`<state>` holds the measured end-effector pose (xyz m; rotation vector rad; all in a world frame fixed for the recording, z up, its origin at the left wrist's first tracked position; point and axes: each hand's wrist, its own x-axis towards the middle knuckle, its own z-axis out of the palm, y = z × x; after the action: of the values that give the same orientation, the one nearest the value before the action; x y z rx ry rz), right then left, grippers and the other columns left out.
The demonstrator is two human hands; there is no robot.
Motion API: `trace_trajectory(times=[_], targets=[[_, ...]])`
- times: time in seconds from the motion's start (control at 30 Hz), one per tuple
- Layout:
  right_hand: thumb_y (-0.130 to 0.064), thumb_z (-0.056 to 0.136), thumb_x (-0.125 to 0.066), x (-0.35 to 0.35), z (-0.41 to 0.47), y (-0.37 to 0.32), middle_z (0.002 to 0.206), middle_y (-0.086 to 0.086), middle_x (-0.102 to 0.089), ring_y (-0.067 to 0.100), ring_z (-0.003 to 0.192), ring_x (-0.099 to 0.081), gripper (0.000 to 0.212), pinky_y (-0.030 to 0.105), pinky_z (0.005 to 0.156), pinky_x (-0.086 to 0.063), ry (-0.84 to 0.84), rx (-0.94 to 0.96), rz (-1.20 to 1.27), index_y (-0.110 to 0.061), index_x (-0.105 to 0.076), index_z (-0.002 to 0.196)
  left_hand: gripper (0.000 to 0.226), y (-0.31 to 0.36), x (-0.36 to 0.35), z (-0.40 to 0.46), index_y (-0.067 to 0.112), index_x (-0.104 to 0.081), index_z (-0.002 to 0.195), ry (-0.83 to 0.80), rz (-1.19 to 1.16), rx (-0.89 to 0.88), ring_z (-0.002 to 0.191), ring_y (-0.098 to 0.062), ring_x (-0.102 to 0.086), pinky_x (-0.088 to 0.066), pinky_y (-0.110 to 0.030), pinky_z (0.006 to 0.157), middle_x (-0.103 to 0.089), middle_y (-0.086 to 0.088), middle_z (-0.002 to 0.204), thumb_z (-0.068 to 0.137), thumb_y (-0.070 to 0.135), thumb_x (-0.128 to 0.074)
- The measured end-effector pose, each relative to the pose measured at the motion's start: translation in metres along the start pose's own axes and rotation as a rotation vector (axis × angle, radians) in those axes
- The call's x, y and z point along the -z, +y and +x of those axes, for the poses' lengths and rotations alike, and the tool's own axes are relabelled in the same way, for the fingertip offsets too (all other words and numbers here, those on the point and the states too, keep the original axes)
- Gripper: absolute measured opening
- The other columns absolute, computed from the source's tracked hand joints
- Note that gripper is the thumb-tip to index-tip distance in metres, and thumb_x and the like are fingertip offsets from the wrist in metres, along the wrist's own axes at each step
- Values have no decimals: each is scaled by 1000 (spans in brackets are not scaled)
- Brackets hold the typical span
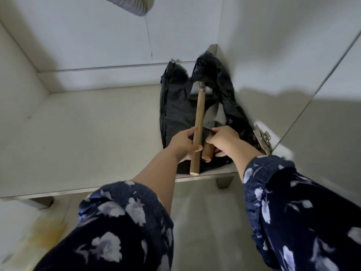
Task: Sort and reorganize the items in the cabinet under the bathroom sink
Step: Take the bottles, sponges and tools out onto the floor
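Cabinet floor (93, 133) fills the middle of the frame, pale and bare on its left half, with no writing or label readable anywhere on it or on the things inside. A black plastic bag (175, 118) lies crumpled in the right rear corner, spreading forward to the front edge; what it holds is hard to make out. A grey ribbed drain hose (134, 4) is cut off by the top edge. At the right wall, a metal hinge (262, 136) shows just beside the bag. Floral sleeves (121, 227) cover both forearms at the bottom of the frame.

A long wooden stick (199, 130) runs from the bag's middle down to the cabinet's front edge; its far end carries something metallic (blurred). The left hand (182, 146) has its fingers closed around the stick's lower part. Just right of it, the right hand (222, 140) grips a shorter, thicker wooden handle (207, 153), whose upper part is hidden under the fingers.
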<state>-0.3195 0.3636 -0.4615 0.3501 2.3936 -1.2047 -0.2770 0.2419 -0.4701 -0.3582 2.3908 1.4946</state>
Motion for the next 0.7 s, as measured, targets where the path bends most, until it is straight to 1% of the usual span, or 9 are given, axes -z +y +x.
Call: trace_trajectory(times=[0.03, 0.07, 0.13, 0.2, 0.27, 0.3, 0.43, 0.6, 0.7], targets=[[-12, 87, -67, 2, 4, -1, 123, 16, -60, 34, 104, -62, 53, 42, 70, -57, -15, -19, 2, -18, -50, 137, 81, 4, 2, 4, 36, -28, 148, -52, -27, 29, 89, -17, -60, -56, -32, 73, -57, -3, 86, 86, 1, -66], [-13, 86, -68, 3, 9, -3, 120, 18, -62, 35, 102, -63, 53, 43, 73, -57, -29, -31, -12, -15, -50, 137, 88, 7, 5, 9, 38, -22, 149, -98, -44, 55, 93, -19, -61, -56, -32, 69, -58, -4, 90, 85, -2, -66], [-12, 86, -69, 1, 19, -7, 117, 20, -63, 37, 100, -64, 54, 47, 76, -58, -29, -59, -55, -11, -49, 136, 98, 12, 10, 17, 42, -12, 149, -168, -57, 93, 106, -25, -60, -57, -38, 71, -58, -10, 113, 83, -6, -65], [-8, 85, -67, -5, 25, -9, 116, 21, -63, 40, 99, -64, 50, 50, 75, -59, 7, -59, -82, -8, -50, 132, 101, 13, 12, 18, 44, -8, 149, -198, -60, 98, 111, -29, -59, -56, -44, 77, -55, -9, 117, 83, -8, -64], [-6, 84, -65, -7, 26, -8, 116, 21, -62, 40, 99, -64, 43, 51, 75, -59, 46, -43, -71, -7, -53, 125, 101, 11, 13, 17, 46, -7, 149, -197, -41, 73, 110, -28, -59, -56, -45, 80, -52, -1, 102, 84, -8, -63], [-7, 82, -64, -8, 28, -8, 116, 20, -63, 38, 100, -64, 41, 50, 78, -58, 64, -16, -73, -7, -55, 122, 101, 9, 14, 16, 46, -6, 148, -197, -38, 67, 111, -28, -58, -56, -46, 82, -50, -1, 103, 84, -8, -63], [-12, 76, -64, -5, 25, -19, 118, 15, -64, 33, 109, -62, 42, 46, 91, -54, 131, 99, -79, -9, -62, 118, 100, -3, 28, 9, 46, -6, 149, -175, -80, 61, 109, -25, -59, -58, -43, 80, -42, -10, 138, 85, -6, -63], [-12, 81, -58, -2, -7, -51, 120, 16, -63, 33, 111, -61, 39, 45, 93, -52, 214, 195, -51, -8, -61, 120, 103, -7, 52, -10, 47, -4, 148, -151, -157, 25, 107, -24, -57, -58, -39, 71, -43, -10, 141, 84, -9, -61], [-10, 88, -55, -1, -42, -52, 127, 14, -57, 33, 113, -57, 43, 43, 94, -51, 263, 170, -109, -11, -53, 132, 103, -10, 62, -32, 49, -4, 148, -161, -164, -25, 106, -25, -57, -58, -40, 70, -45, -8, 137, 85, -11, -60]])
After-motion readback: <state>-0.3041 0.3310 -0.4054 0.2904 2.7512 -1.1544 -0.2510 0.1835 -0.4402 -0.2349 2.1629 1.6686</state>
